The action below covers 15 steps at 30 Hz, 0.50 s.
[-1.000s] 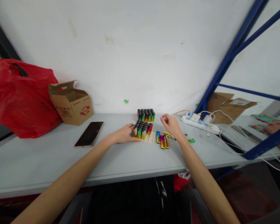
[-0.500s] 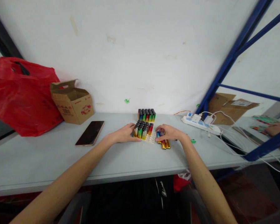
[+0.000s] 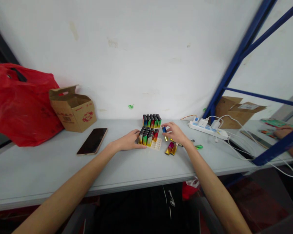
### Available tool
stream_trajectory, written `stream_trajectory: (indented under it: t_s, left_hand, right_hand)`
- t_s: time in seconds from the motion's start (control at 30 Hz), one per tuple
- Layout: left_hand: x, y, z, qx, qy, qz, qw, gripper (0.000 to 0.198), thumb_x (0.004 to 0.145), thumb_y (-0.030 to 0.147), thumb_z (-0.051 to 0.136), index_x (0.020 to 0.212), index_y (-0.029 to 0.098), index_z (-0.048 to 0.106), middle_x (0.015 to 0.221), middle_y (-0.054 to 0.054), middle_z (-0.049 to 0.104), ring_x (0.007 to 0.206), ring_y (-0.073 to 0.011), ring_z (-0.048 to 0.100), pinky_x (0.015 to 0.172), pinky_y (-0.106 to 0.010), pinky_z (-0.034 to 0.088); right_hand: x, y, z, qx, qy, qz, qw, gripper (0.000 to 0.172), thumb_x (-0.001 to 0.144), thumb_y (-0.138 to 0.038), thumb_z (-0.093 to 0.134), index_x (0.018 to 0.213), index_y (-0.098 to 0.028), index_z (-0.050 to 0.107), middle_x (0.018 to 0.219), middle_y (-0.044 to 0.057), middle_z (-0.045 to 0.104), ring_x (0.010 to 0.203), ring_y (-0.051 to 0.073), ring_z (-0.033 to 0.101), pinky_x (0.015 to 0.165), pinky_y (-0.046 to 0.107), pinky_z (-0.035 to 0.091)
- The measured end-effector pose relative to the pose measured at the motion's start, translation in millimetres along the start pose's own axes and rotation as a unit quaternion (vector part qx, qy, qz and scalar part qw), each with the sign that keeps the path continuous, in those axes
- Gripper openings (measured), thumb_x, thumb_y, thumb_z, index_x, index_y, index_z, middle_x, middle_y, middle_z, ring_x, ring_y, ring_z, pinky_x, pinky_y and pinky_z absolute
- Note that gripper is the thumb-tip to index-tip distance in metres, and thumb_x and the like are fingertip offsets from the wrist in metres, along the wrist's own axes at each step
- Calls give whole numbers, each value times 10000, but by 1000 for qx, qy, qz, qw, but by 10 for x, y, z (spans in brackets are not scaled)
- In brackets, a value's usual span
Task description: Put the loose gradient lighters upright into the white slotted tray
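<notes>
My left hand (image 3: pixel 129 141) is curled around the left side of a pale tray (image 3: pixel 157 145), thumb along its front and fingers behind. Upright lighters (image 3: pixel 146 137) with black tops and shiny coloured bodies fill its left part; sockets at the right front stand bare. Just right of the tray, my right hand (image 3: pixel 177 132) pinches a blue and gold lighter (image 3: pixel 164 131), held upright at a slight tilt. Below that hand lie loose lighters (image 3: pixel 170 148) in pink and gold, and a green one (image 3: pixel 199 147) sits farther right. Another block of upright lighters (image 3: pixel 152 121) stands behind the tray.
A phone (image 3: pixel 92 141), an opened carton (image 3: pixel 75 112) and a red plastic bag (image 3: pixel 26 104) are on the left. To the right are a power strip (image 3: pixel 208 128) with cables, a blue rack post (image 3: pixel 271 149) and cardboard (image 3: pixel 234 112). Another person's hand (image 3: pixel 284 131) shows at far right.
My right hand has lifted from the loose lighters, rising slightly with the blue and gold lighter now upright in its fingers. My left hand keeps its hold on the tray. The view has shifted slightly.
</notes>
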State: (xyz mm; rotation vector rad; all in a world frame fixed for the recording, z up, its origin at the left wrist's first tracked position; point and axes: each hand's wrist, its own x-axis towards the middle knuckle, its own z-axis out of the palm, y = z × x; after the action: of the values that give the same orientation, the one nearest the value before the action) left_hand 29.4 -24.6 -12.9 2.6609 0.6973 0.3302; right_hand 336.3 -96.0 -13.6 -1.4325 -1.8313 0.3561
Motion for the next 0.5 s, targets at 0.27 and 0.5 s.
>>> stream_trajectory:
  t_s: [0.27, 0.5]
  left_hand:
    - [-11, 15, -1, -3, 7, -10, 1000, 657, 829, 757, 675, 1213, 227, 721, 1375, -111, 620, 1295, -348, 561, 1184, -455, 420]
    - [5, -22, 16, 8, 0, -10, 1000, 662, 840, 752, 664, 1232, 221, 713, 1406, -121, 603, 1323, -357, 538, 1191, -468, 404]
  right_hand:
    - [61, 9, 70, 162, 104, 14, 981, 561, 784, -398, 811, 1296, -217, 671, 1266, 127, 698, 942, 235, 754, 819, 394, 651]
    - [67, -99, 125, 213, 83, 12, 974, 468, 874, -600, 683, 1126, -205, 665, 990, 80, 773, 749, 172, 675, 713, 326, 585]
